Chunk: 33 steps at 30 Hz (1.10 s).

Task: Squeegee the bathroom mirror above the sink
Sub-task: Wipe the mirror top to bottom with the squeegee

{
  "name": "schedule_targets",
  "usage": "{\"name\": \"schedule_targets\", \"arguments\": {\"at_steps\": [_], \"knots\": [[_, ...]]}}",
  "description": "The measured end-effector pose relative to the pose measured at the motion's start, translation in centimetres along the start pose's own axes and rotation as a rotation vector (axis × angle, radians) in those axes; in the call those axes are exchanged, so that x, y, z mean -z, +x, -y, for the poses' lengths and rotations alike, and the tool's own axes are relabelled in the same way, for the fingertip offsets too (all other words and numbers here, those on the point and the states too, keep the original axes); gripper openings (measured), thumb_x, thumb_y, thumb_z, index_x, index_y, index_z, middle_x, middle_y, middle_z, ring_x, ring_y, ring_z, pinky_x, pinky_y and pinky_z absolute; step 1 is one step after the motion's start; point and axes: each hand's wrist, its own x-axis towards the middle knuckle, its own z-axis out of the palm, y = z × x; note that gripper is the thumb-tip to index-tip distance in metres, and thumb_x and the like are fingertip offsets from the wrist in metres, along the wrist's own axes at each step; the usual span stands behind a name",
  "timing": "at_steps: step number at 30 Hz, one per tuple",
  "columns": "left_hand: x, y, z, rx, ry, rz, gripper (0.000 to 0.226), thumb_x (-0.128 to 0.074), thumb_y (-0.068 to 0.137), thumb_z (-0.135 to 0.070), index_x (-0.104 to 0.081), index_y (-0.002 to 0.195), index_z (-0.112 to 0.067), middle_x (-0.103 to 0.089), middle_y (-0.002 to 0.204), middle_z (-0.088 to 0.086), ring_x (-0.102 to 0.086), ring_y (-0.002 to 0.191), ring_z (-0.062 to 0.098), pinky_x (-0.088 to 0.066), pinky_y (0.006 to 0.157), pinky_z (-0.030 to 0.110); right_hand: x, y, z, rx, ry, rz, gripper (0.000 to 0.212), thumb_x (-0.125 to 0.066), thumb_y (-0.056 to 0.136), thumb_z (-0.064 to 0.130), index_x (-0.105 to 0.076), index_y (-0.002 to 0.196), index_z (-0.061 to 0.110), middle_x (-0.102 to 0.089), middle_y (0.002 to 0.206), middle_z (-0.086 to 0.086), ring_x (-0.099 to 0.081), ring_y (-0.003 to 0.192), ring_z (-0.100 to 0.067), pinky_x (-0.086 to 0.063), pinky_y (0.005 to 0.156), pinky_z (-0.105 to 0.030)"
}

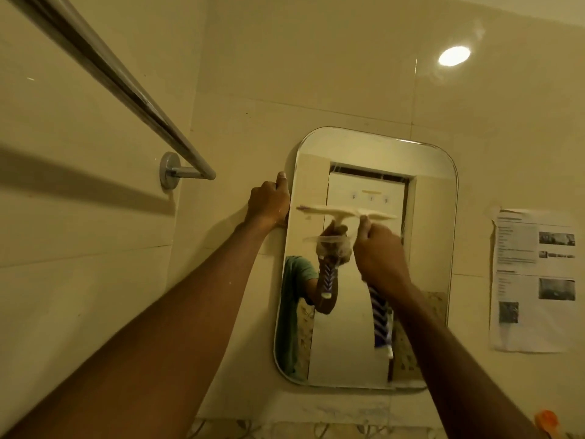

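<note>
Head view: right hand (380, 251) grips squeegee (345, 213) on mirror (433, 217); left hand (269, 204) clasps mirror edge; tiled wall (316, 74).

The mirror (437, 248) hangs on the tiled wall (316, 74). The left hand (269, 202) grips its left edge, thumb up — the towel rail (126, 90) runs off to the left of those fingers, its bracket fixed to the side wall. The right hand (378, 251) is closed around the squeegee (348, 213), whose blade lies across the glass just above the right fingers (364, 228), the handle trailing below the wrist. A paper sheet (535, 280) is stuck to the wall well right of them — beyond the mirror's right edge.
</note>
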Motion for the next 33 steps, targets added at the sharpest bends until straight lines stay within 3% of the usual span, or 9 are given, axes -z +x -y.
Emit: {"name": "schedule_targets", "arguments": {"at_steps": [4, 6, 9, 12, 15, 22, 26, 30, 33], "knots": [[0.2, 0.0, -0.3, 0.011, -0.042, 0.025, 0.074, -0.017, 0.098, -0.055, -0.062, 0.116, 0.001, -0.065, 0.12, 0.021, -0.061, 0.11, 0.038, -0.05, 0.098, 0.05, -1.0, 0.4, 1.8, 0.036, 0.016, 0.045, 0.037, -0.033, 0.103, 0.035, -0.052, 0.074, 0.021, -0.056, 0.062, 0.003, -0.054, 0.047, -0.007, -0.044, 0.044, -0.02], [0.1, 0.4, 0.1, 0.022, -0.076, 0.038, 0.079, -0.018, 0.094, -0.061, -0.063, 0.114, 0.001, -0.065, 0.116, 0.023, -0.064, 0.103, 0.039, -0.055, 0.09, 0.05, -2.5, -2.3, 0.3, 0.03, -0.019, 0.073, 0.028, -0.039, 0.101, 0.035, -0.052, 0.079, 0.023, -0.057, 0.066, 0.005, -0.055, 0.052, -0.005, -0.041, 0.045, -0.017], [0.2, 0.3, 0.2, 0.023, -0.106, 0.055, 0.069, -0.024, 0.099, -0.053, -0.064, 0.109, 0.003, -0.067, 0.109, 0.024, -0.069, 0.09, 0.036, -0.062, 0.075, 0.044, -4.6, -6.9, -2.7, -0.008, -0.058, 0.107, 0.023, -0.04, 0.101, 0.035, -0.053, 0.088, 0.021, -0.06, 0.068, 0.006, -0.059, 0.056, -0.006, -0.052, 0.05, -0.021], [-0.1, 0.0, 0.4, 0.013, -0.077, 0.039, 0.061, -0.028, 0.101, -0.046, -0.063, 0.108, 0.003, -0.067, 0.11, 0.021, -0.068, 0.093, 0.034, -0.061, 0.075, 0.04, -5.0, -9.0, -4.3, -0.032, -0.084, 0.12, 0.031, -0.035, 0.102, 0.038, -0.056, 0.091, 0.019, -0.061, 0.069, 0.006, -0.06, 0.059, -0.007, -0.051, 0.051, -0.021], [-0.1, -0.6, 0.7, -0.009, -0.009, 0.025, 0.05, -0.033, 0.102, -0.038, -0.065, 0.102, 0.001, -0.069, 0.106, 0.017, -0.067, 0.093, 0.033, -0.058, 0.082, 0.04, -3.7, -7.6, -3.4, -0.019, -0.085, 0.125, 0.039, -0.029, 0.103, 0.038, -0.055, 0.079, 0.022, -0.057, 0.065, 0.005, -0.053, 0.054, -0.006, -0.038, 0.048, -0.016], [-0.7, -2.0, 2.9, -0.075, 0.098, -0.007, 0.045, -0.036, 0.103, -0.029, -0.066, 0.089, 0.002, -0.066, 0.086, 0.017, -0.063, 0.079, 0.028, -0.058, 0.079, 0.043, -0.1, -0.2, -1.3, -0.007, -0.024, -0.066, 0.045, -0.027, 0.104, 0.036, -0.047, 0.067, 0.021, -0.056, 0.06, 0.0, -0.056, 0.047, -0.013, -0.055, 0.049, -0.03], [-0.9, -2.3, 3.2, -0.103, 0.124, -0.038, 0.043, -0.037, 0.102, -0.028, -0.065, 0.087, 0.0, -0.065, 0.085, 0.016, -0.061, 0.081, 0.028, -0.056, 0.08, 0.042, -2.4, -4.6, -4.1, -0.089, -0.009, -0.003, 0.045, -0.025, 0.104, 0.039, -0.049, 0.071, 0.021, -0.056, 0.06, 0.0, -0.057, 0.049, -0.012, -0.05, 0.046, -0.027], [-1.1, -2.6, 3.1, -0.08, 0.103, -0.043, 0.041, -0.039, 0.101, -0.028, -0.066, 0.088, 0.0, -0.063, 0.083, 0.015, -0.063, 0.08, 0.028, -0.058, 0.08, 0.045, -4.5, -10.2, -6.2, -0.146, -0.029, 0.001, 0.043, -0.027, 0.104, 0.036, -0.046, 0.067, 0.025, -0.051, 0.059, 0.005, -0.049, 0.05, -0.006, -0.031, 0.045, -0.018], [-1.1, -3.6, 3.7, -0.07, 0.134, -0.021, 0.04, -0.039, 0.102, -0.029, -0.065, 0.09, -0.002, -0.063, 0.082, 0.013, -0.065, 0.079, 0.029, -0.059, 0.077, 0.047, -4.0, -10.9, -6.1, -0.143, -0.057, 0.05, 0.044, -0.028, 0.104, 0.036, -0.045, 0.064, 0.026, -0.051, 0.058, 0.005, -0.051, 0.052, -0.007, -0.037, 0.046, -0.022]]}}
